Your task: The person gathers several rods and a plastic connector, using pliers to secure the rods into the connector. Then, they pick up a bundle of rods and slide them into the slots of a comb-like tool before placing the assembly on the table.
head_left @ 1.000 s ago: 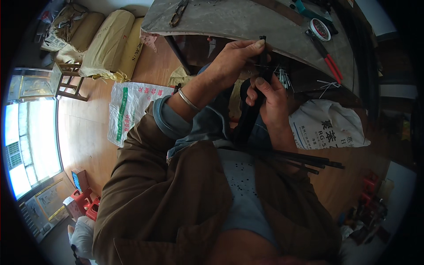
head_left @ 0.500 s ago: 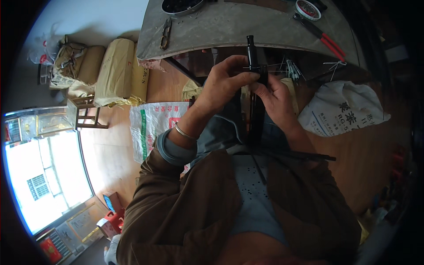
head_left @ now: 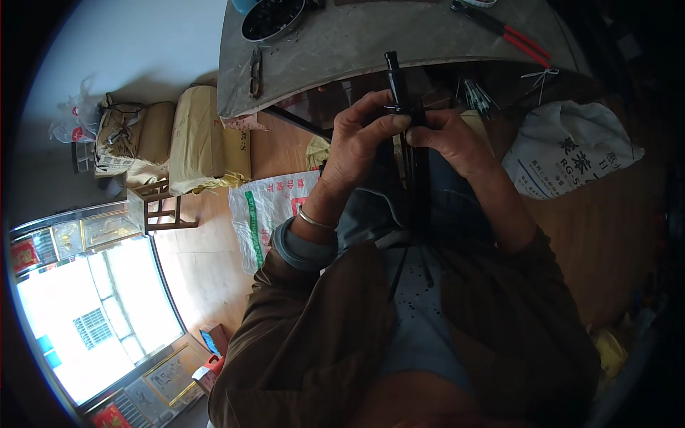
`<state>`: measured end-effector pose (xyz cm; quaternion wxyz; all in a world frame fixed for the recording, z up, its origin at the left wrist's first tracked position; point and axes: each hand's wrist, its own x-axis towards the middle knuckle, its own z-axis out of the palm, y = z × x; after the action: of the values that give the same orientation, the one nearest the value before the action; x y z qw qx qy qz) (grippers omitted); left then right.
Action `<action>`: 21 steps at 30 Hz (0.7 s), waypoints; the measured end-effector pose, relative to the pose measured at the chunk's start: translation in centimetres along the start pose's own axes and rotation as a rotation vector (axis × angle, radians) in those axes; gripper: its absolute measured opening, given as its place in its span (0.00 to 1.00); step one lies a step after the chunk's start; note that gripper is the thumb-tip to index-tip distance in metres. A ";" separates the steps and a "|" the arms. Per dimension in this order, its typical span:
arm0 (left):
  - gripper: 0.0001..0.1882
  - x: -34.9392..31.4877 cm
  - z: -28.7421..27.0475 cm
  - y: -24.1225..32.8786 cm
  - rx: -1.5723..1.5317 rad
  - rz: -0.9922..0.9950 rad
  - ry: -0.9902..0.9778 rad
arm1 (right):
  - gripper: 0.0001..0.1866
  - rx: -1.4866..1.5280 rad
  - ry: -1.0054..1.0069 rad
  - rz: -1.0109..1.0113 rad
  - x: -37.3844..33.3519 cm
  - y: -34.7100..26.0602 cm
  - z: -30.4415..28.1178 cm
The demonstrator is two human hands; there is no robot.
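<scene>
A long black rod-shaped piece (head_left: 397,80) with a narrow tip and a wider collar stands upright in front of me, its kind not certain. Round its collar, from the left, the thumb and fingers of my left hand (head_left: 362,133) are closed. From the right, my right hand (head_left: 454,141) pinches the same piece just below the collar, thumb against it. Below my hands, dark slender rods run down toward my lap and fan out over my grey shirt. My fingers hide part of the collar.
The grey table (head_left: 342,44) ahead carries a bowl of small black parts (head_left: 273,18), snips (head_left: 255,73) and red-handled pliers (head_left: 526,46). Thin metal rods (head_left: 477,98) hang in a bundle at its edge. White sacks (head_left: 571,153) lie right; wrapped bundles (head_left: 194,139) and a stool (head_left: 163,205) stand left.
My right hand has turned, its forearm now further out to the right. A thin wire seen across the collar no longer shows. Dark rods near my lap have swung from the right toward the middle.
</scene>
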<state>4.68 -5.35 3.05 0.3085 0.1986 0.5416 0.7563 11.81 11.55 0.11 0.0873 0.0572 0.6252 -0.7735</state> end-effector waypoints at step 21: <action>0.19 2.3 -2.8 0.0 0.019 -0.043 -0.356 | 0.23 0.609 -0.062 -0.041 -0.5 0.7 2.6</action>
<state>1.23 -5.68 2.02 0.4135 0.3208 0.4899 0.6972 12.49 8.95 0.11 0.0698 0.0445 0.3624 -0.9283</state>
